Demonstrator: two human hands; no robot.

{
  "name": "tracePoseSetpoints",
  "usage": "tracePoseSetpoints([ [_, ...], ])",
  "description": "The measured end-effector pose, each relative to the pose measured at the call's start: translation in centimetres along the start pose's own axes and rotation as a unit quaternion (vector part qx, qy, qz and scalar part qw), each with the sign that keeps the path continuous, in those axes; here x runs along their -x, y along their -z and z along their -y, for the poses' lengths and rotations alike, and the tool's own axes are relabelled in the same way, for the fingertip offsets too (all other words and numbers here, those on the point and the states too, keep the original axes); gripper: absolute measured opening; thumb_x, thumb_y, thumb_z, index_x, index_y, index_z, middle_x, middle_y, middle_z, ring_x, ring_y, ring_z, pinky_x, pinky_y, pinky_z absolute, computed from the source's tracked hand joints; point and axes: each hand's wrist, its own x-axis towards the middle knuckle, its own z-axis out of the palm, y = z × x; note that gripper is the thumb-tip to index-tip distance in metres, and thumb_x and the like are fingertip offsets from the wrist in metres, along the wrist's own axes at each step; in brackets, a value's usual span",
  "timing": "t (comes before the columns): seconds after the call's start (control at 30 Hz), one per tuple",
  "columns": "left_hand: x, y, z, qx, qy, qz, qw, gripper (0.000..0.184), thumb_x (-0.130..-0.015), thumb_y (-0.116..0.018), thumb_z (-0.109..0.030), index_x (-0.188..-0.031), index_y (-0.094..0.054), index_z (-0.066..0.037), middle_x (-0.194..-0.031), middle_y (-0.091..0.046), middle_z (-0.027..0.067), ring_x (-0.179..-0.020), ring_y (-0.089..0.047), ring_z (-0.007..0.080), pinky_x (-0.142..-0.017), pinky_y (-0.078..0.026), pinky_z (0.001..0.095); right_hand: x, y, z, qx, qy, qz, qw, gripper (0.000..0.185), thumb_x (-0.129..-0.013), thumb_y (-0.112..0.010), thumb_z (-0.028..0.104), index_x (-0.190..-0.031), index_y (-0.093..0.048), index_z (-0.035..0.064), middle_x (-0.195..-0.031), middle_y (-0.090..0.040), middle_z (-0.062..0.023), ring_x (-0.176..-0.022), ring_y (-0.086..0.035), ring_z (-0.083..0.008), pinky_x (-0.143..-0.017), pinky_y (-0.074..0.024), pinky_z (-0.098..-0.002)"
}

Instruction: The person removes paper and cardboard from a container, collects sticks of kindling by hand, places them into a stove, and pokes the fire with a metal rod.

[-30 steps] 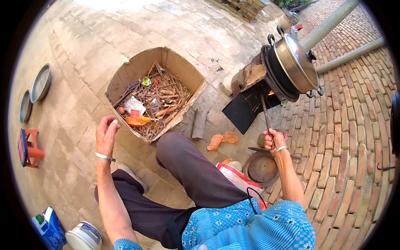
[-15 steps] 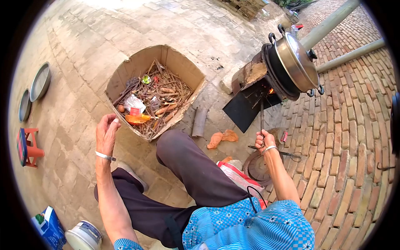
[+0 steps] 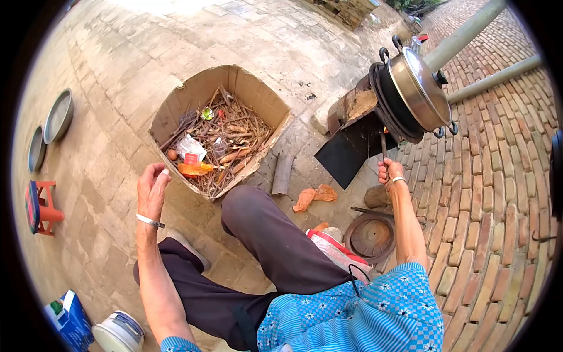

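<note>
My right hand is closed around a dark stick, whose far end goes into the mouth of a small stove. A bit of flame shows at that mouth, mostly hidden. On the stove sits a steel pot with a lid, tilted in this view. My left hand hangs free near the box's lower left edge, fingers loosely bent and thumb apart, with nothing in it. The cardboard box holds twigs, corn cobs, an orange wrapper and white plastic.
A black metal sheet leans out below the stove mouth. On the ground lie a short log, orange-brown scraps and a round iron plate. The brick wall runs along the right. A red stool and two basins stand left.
My right hand has moved up and slightly right, pushing the stick deeper into the stove mouth. Less flame shows now. My left hand has stayed nearly still.
</note>
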Motion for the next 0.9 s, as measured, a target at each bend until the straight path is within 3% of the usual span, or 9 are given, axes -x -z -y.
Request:
tracePoseSetpoints([
  [0.17,0.2,0.0,-0.2,-0.015,-0.011,0.006,1.000,0.035,-0.092,-0.055,-0.022,-0.110,-0.056,0.008,-0.096,-0.062,0.0113,-0.085,-0.061,0.0166,-0.079,-0.050,0.0297,8.0,1.1,-3.3,0.103,0.059,-0.026,0.993,0.027,-0.097,-0.046,0.028,-0.083,-0.053,0.0053,-0.052,-0.041,0.0001,-0.037,-0.033,-0.0109,-0.034,-0.0235,-0.0277],
  [0.3,0.3,-0.1,-0.4,-0.032,-0.011,0.006,0.999,0.034,-0.092,-0.055,-0.021,-0.109,-0.057,0.008,-0.095,-0.063,0.0114,-0.085,-0.061,0.0168,-0.079,-0.050,0.0300,10.1,1.9,-5.0,0.121,0.009,-0.014,0.992,0.026,-0.096,-0.047,0.026,-0.080,-0.051,0.0052,-0.053,-0.040,-0.0007,-0.039,-0.031,-0.0109,-0.036,-0.0226,-0.0272],
  [0.53,0.0,-0.3,0.2,-0.027,-0.010,0.009,1.000,0.034,-0.092,-0.055,-0.021,-0.109,-0.056,0.008,-0.095,-0.063,0.0113,-0.084,-0.061,0.0168,-0.078,-0.049,0.0301,5.9,1.9,-3.8,0.102,-0.014,0.025,0.994,0.027,-0.096,-0.047,0.026,-0.081,-0.051,0.0049,-0.054,-0.042,-0.0009,-0.038,-0.033,-0.0108,-0.035,-0.0225,-0.0271],
  [0.9,-0.2,-0.6,0.1,-0.042,-0.001,0.010,0.999,0.033,-0.091,-0.056,-0.020,-0.109,-0.057,0.008,-0.094,-0.063,0.0111,-0.084,-0.060,0.0163,-0.078,-0.049,0.0293,1.5,1.6,-1.5,0.122,-0.003,-0.019,0.992,0.026,-0.094,-0.052,0.027,-0.079,-0.054,0.0060,-0.053,-0.044,-0.0002,-0.037,-0.035,-0.0105,-0.034,-0.0259,-0.0265],
])
